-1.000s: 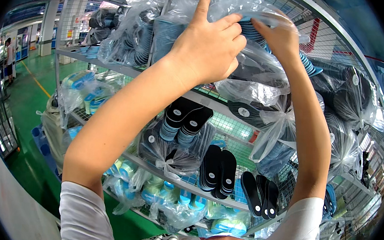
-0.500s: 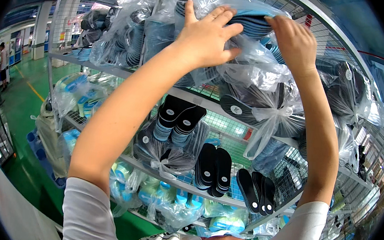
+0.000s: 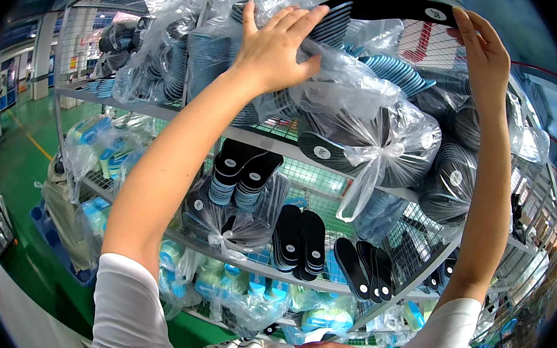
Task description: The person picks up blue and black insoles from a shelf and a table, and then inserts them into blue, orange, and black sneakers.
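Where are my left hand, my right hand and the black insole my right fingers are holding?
Left hand (image 3: 269, 50): head view, on the back of the hand.
Right hand (image 3: 489, 62): head view, between fingers and wrist.
Black insole (image 3: 387, 8): head view, on its dark face, left of the round label.

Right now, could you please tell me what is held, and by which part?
The right hand pinches a black insole by its labelled end. The left hand touches a plastic bag, its grip unclear.
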`<state>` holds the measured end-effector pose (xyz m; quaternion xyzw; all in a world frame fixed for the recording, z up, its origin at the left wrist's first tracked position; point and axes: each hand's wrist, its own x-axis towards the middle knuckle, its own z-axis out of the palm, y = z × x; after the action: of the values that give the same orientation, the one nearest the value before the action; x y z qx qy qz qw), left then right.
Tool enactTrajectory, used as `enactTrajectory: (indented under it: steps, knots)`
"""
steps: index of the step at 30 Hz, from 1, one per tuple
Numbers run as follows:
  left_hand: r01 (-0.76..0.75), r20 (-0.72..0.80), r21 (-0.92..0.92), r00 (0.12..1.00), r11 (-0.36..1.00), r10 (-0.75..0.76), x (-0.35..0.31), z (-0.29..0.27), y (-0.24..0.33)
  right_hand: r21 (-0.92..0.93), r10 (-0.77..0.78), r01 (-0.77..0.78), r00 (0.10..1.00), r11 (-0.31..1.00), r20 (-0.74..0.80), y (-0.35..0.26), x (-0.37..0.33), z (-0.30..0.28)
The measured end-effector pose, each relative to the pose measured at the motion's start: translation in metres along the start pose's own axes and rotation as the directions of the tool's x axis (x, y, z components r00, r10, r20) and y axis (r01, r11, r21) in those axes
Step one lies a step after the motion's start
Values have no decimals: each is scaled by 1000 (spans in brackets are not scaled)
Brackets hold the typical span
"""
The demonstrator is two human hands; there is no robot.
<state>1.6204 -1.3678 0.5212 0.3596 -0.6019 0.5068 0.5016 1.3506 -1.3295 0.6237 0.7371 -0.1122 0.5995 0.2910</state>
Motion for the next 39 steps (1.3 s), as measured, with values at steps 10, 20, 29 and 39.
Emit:
enactTrajectory:
  steps: [10,20,29,39]
  knots:
    - [136,51,169,988,976,-147,6,-10,-2,-56,-247,251,966,966,69,-8,-23,-14]
    - [366,283,-807,929,465,-240,-30,-58,91,-156,-264,237,946,959,-187,-58,-165,15]
    - [713,743,-665,662,-222,-102,-55,-41,103,215,-375,344,918,914,126,-87,-231,58]
    - [631,627,-773,746,-62,-223,-115,-60,136,299,206,-250,963,921,172,-114,-262,60]
